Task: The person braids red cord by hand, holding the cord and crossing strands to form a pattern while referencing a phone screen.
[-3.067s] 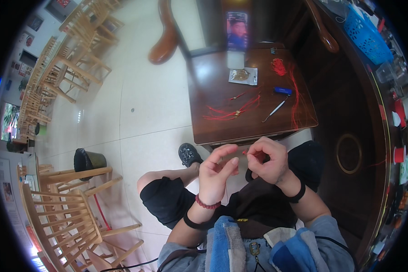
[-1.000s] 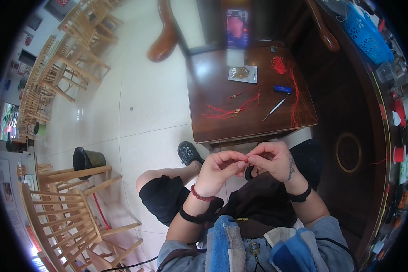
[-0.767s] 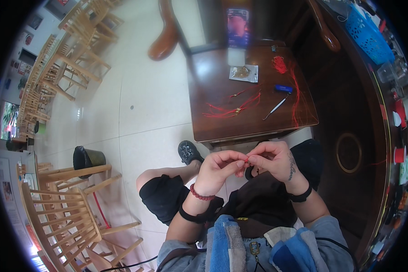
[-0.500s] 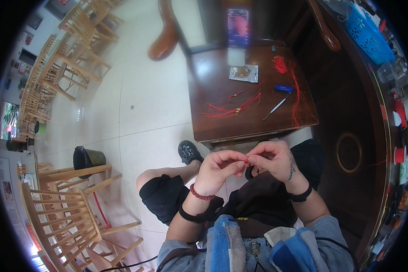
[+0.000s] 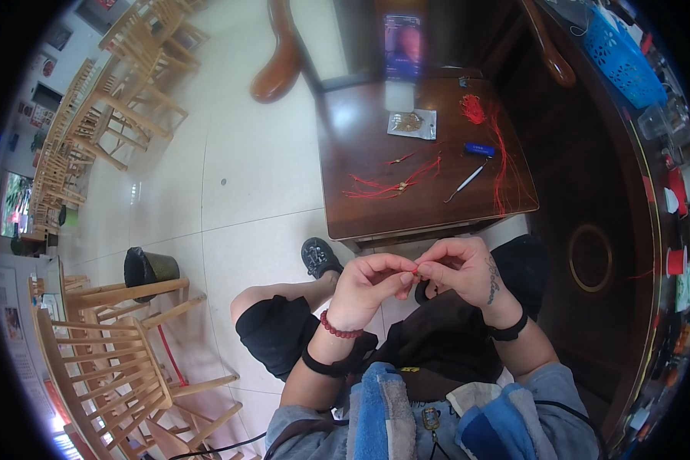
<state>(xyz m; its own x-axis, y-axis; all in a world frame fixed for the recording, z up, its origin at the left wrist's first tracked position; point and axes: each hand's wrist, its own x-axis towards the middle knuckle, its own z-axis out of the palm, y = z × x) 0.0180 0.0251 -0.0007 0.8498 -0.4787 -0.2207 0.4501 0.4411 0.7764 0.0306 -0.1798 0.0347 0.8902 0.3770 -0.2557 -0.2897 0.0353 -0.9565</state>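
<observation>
Above my lap, my left hand [image 5: 366, 290] and my right hand [image 5: 468, 277] meet fingertip to fingertip. Each one pinches a small piece of red cord [image 5: 415, 271], most of it hidden by the fingers. Just beyond them is the dark wooden chair seat [image 5: 376, 218]. Lying on it are red cords with a gold-coloured bead [image 5: 403, 187], a shorter red cord piece [image 5: 400, 159], a hooked tool with a white handle [image 5: 468, 182] and a small blue cylinder [image 5: 479, 150]. A bundle of red cord [image 5: 473, 109] and long loose red strands [image 5: 502, 172] lie at the right.
A lit phone [image 5: 403, 47] stands at the back of the seat, behind a clear packet [image 5: 412, 124]. Curved wooden armrests [image 5: 277, 77] flank it. Right: a dark cabinet with a blue basket [image 5: 625, 61] and a red spool [image 5: 675, 262]. Left: wooden chairs [image 5: 115, 376] and a dark bin [image 5: 149, 267].
My hands keep almost the same pose, fingertips together on the red cord. The picture on the phone screen differs slightly. Things on the seat have not moved.
</observation>
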